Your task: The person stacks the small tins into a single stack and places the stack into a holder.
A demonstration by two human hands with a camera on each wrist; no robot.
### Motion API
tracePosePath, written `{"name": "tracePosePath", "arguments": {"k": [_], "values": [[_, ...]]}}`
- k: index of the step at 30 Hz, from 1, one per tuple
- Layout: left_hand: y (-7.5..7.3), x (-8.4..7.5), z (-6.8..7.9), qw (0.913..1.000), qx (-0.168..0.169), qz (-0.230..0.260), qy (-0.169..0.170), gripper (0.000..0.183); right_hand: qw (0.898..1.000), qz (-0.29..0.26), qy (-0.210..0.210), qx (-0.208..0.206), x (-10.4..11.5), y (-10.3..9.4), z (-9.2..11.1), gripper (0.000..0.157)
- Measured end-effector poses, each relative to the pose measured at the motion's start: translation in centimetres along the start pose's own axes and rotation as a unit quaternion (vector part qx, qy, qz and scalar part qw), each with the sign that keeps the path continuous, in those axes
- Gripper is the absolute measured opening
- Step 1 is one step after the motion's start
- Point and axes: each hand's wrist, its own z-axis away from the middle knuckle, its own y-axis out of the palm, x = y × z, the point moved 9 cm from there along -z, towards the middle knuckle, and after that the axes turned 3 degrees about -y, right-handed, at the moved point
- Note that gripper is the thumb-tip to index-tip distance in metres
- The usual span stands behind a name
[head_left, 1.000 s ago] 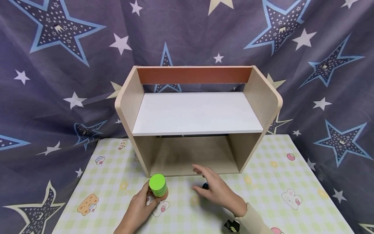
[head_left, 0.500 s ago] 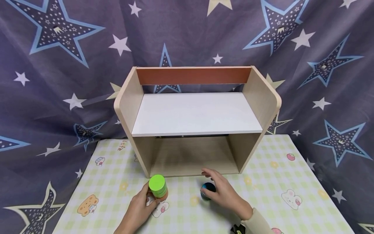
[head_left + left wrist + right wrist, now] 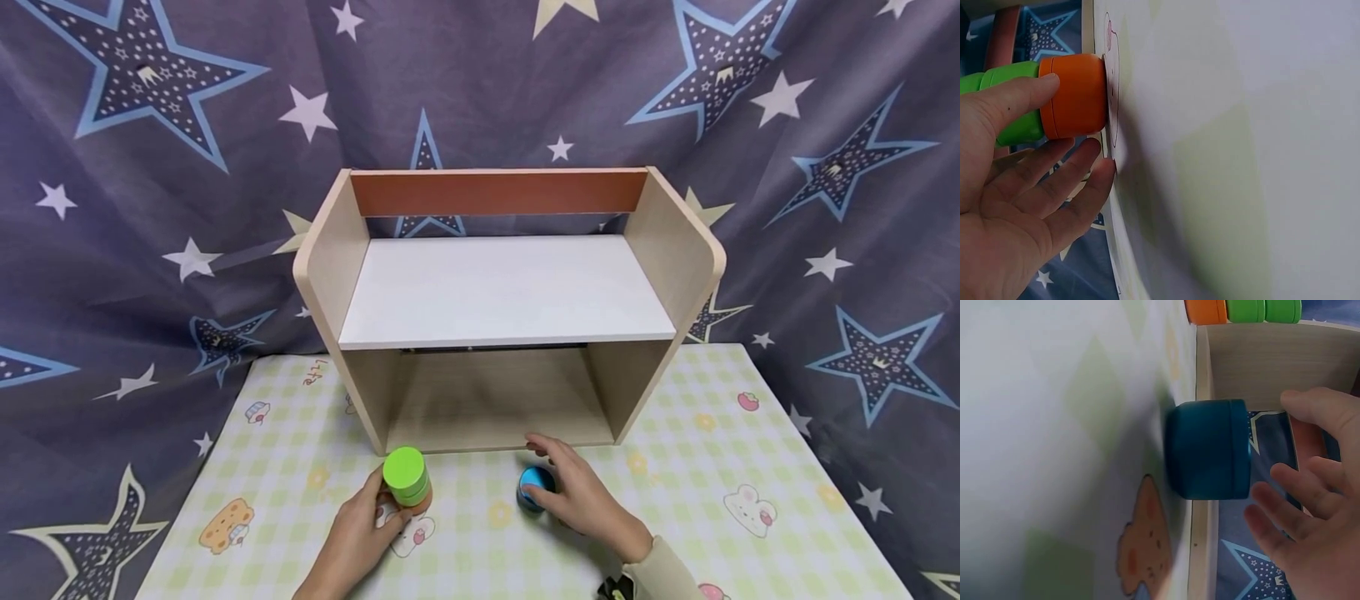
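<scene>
On the table my left hand [image 3: 360, 529] holds an upright stack of round, jar-like pieces. Its base is an orange piece [image 3: 1074, 95], and green pieces [image 3: 405, 473] sit above it. In the left wrist view the thumb lies along the near side of the stack, with the other fingers beyond it. My right hand [image 3: 588, 504] hovers beside a blue round, jar-like piece [image 3: 1207, 450] that stands on the table. In the right wrist view its fingers and thumb are spread and apart from the blue piece's top. The head view shows the thumb overlapping that top.
Just behind both hands stands a wooden shelf unit [image 3: 322, 275] with a white upper board [image 3: 506, 287] and a lower compartment [image 3: 498, 404]. A green-checked cloth [image 3: 690, 467] covers the table. A starry curtain [image 3: 480, 83] hangs behind.
My right hand has shifted right and slightly toward me, and the blue piece, at first mostly hidden behind it, now shows. The left hand and its stack have stayed in place.
</scene>
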Motion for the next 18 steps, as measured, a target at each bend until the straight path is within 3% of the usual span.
{"name": "tracePosePath", "arguments": {"k": [12,18], "values": [[-0.1,-0.2,0.0,1.0,-0.005,0.001,0.007,0.075,0.996,0.005,0.057,0.061,-1.4,1.1,1.0,0.085],[-0.1,-0.2,0.1,0.9999,-0.012,0.003,0.008,0.073,0.995,0.022,0.053,0.081,-1.7,1.6,1.3,0.087]]}}
